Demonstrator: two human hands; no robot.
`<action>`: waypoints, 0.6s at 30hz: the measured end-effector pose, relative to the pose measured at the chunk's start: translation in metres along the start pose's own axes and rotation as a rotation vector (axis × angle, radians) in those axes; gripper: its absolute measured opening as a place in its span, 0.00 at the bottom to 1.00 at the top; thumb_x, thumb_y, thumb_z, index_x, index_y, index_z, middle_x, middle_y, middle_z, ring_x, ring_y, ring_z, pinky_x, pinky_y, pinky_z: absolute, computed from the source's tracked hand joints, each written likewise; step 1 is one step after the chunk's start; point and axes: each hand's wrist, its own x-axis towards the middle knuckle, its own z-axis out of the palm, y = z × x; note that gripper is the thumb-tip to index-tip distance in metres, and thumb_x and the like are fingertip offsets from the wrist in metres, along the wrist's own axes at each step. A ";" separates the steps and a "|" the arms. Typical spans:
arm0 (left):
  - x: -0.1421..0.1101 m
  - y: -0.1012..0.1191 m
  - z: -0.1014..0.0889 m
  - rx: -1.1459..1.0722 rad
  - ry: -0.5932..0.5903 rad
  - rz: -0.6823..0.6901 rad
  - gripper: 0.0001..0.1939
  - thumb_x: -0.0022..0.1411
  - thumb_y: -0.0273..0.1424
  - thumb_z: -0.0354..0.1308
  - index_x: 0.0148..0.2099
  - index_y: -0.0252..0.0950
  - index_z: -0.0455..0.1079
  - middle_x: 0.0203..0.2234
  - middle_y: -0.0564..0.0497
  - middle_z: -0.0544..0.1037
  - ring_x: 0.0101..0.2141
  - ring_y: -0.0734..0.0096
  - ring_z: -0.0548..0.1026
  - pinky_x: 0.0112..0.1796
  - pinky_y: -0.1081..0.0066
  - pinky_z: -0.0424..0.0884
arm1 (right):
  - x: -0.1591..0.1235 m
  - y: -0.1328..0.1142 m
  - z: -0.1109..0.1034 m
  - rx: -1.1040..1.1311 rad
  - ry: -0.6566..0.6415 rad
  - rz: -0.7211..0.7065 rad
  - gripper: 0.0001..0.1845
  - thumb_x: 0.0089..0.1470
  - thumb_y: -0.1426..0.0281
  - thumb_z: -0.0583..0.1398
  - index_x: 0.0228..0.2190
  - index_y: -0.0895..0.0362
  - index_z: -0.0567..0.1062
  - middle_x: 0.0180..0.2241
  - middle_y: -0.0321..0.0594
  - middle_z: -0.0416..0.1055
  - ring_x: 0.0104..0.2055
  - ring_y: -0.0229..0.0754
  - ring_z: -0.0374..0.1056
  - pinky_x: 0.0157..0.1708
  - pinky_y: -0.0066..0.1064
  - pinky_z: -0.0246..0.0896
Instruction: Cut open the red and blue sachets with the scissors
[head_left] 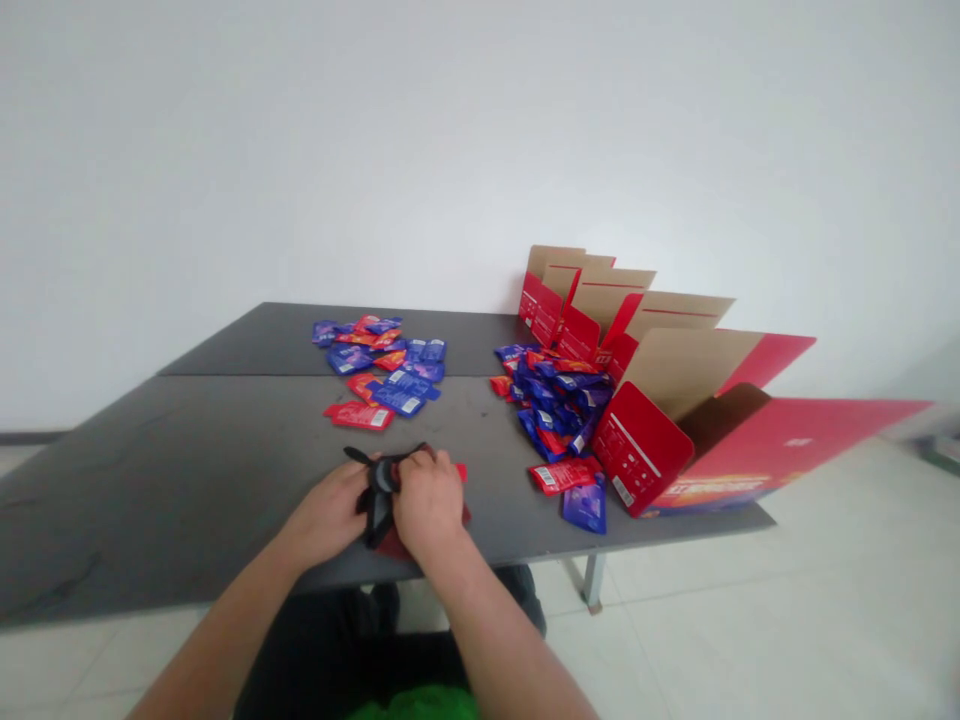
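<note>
Close to the table's near edge, my left hand (339,508) curls around the side of a black tool with a grey round part (381,490). Its exact kind is not clear from here. My right hand (431,500) is closed against the tool's other side, fingers bent and partly hidden. Below both hands lies a dark red flat item (394,546), mostly covered. A bright red corner (462,472) pokes out beyond my right knuckles. Just past the hands is a red pouch (360,415) lying flat on the dark grey table (225,470).
Blue and red pouches (405,385) are scattered beyond my hands. A heap of similar pouches (559,395) lies to the right, with a purple pouch (585,505) near the edge. Several open red cartons (645,450) stand in a row along the right side. A white wall (375,150) rises behind.
</note>
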 end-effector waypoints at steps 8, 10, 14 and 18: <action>-0.003 -0.006 0.004 0.047 0.007 -0.033 0.28 0.66 0.48 0.61 0.63 0.43 0.72 0.64 0.43 0.72 0.63 0.50 0.70 0.64 0.50 0.65 | 0.004 0.070 -0.036 -0.107 0.039 0.257 0.08 0.62 0.71 0.60 0.38 0.56 0.80 0.42 0.46 0.77 0.46 0.49 0.67 0.42 0.36 0.58; -0.001 -0.005 0.002 0.055 -0.012 -0.025 0.27 0.65 0.46 0.62 0.62 0.41 0.73 0.64 0.42 0.72 0.62 0.49 0.70 0.64 0.51 0.65 | 0.008 0.048 -0.030 -0.062 0.062 0.163 0.07 0.62 0.69 0.60 0.39 0.55 0.79 0.43 0.45 0.77 0.46 0.49 0.66 0.43 0.36 0.58; 0.002 0.002 -0.003 0.009 -0.025 0.014 0.23 0.65 0.39 0.60 0.61 0.41 0.74 0.60 0.43 0.76 0.58 0.52 0.74 0.61 0.55 0.69 | 0.009 0.010 -0.011 -0.002 0.012 0.029 0.09 0.64 0.69 0.58 0.37 0.55 0.79 0.42 0.43 0.77 0.46 0.49 0.66 0.42 0.36 0.59; 0.003 0.003 -0.002 0.000 0.007 -0.019 0.24 0.66 0.46 0.60 0.60 0.42 0.74 0.60 0.44 0.76 0.59 0.51 0.74 0.61 0.54 0.68 | -0.003 0.039 -0.015 -0.024 0.004 0.059 0.09 0.65 0.70 0.58 0.38 0.54 0.79 0.42 0.42 0.77 0.46 0.49 0.66 0.42 0.36 0.59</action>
